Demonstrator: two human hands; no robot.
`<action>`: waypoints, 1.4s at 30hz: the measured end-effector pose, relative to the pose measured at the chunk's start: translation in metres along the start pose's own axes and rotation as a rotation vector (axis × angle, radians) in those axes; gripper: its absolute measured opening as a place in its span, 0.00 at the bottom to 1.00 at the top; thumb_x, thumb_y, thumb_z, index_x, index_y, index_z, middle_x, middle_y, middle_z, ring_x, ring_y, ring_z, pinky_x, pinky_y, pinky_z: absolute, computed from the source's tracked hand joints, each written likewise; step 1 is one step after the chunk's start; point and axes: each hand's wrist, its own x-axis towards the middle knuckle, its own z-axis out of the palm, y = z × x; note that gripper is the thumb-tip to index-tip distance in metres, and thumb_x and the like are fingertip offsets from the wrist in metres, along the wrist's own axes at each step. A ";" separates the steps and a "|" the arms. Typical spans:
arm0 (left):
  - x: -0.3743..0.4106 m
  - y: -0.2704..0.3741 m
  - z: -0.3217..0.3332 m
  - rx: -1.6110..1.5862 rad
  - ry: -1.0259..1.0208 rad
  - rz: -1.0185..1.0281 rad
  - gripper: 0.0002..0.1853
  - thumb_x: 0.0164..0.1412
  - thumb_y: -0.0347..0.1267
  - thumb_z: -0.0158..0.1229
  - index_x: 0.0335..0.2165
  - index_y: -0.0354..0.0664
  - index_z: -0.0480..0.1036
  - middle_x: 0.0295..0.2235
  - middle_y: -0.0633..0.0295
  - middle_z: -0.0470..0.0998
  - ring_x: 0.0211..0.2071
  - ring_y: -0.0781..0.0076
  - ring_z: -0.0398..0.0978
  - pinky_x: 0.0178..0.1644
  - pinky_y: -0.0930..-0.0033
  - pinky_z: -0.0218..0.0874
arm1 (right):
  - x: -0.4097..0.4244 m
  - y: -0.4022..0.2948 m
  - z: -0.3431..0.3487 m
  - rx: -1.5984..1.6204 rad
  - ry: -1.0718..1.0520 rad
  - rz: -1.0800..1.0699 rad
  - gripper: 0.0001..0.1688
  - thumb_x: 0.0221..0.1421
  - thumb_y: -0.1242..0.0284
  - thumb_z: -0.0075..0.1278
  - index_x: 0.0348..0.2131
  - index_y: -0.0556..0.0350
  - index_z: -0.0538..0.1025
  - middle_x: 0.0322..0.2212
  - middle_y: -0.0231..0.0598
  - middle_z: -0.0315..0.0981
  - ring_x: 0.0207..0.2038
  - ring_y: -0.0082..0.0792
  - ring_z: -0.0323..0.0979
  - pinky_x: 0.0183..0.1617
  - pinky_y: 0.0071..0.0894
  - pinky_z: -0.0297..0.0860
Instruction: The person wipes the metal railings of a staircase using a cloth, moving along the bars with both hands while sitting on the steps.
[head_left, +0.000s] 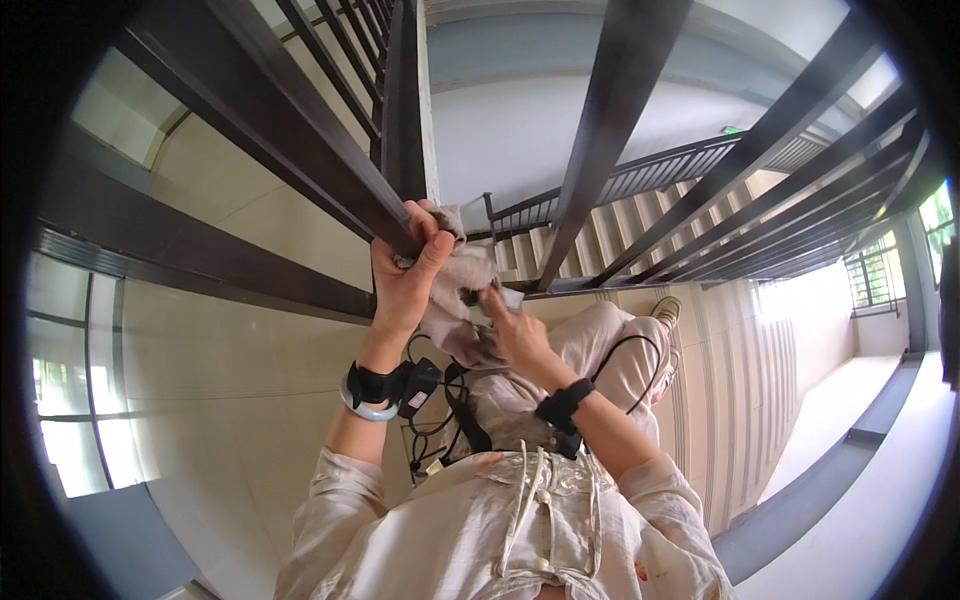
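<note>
My left hand (409, 274) is wrapped around a dark metal railing post (375, 202), with part of a grey-brown cloth (454, 292) pinched against it. The crumpled cloth hangs from the post toward my lap and shows dark stains. My right hand (517, 330) is at the cloth's right side, its index finger extended onto it; a small pale piece (511, 300) shows beside that finger. Whether the right fingers grip the cloth is unclear. Black straps with a device (418, 388) are on my left wrist, and a black strap (566, 403) is on my right.
Dark railing bars (615, 112) rise in front and to the right. Beyond them a staircase (600, 232) with its own railing lies lower down. Black cables (427, 431) loop near my lap and knee. Tiled floor (247, 405) extends left, and grooved steps (727, 390) lie at right.
</note>
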 end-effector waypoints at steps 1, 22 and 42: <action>-0.001 0.000 -0.002 -0.013 0.027 0.005 0.14 0.54 0.27 0.56 0.19 0.42 0.60 0.16 0.73 0.59 0.22 0.84 0.53 0.29 0.82 0.47 | -0.005 0.009 -0.001 -0.079 -0.053 0.055 0.40 0.47 0.73 0.45 0.58 0.54 0.49 0.23 0.51 0.72 0.25 0.48 0.73 0.23 0.44 0.67; -0.009 -0.005 0.010 -0.063 0.257 -0.017 0.04 0.55 0.25 0.54 0.26 0.36 0.67 0.32 0.66 0.68 0.26 0.84 0.62 0.28 0.79 0.57 | 0.005 -0.023 0.036 0.192 0.129 0.037 0.42 0.47 0.72 0.42 0.60 0.51 0.44 0.20 0.57 0.71 0.25 0.54 0.72 0.27 0.51 0.67; -0.014 -0.007 0.009 -0.057 0.336 -0.021 0.05 0.55 0.25 0.53 0.24 0.36 0.67 0.29 0.66 0.69 0.24 0.85 0.61 0.30 0.77 0.58 | -0.050 -0.005 -0.087 0.850 0.427 -0.168 0.14 0.46 0.72 0.51 0.35 0.59 0.74 0.36 0.44 0.65 0.39 0.40 0.63 0.42 0.35 0.60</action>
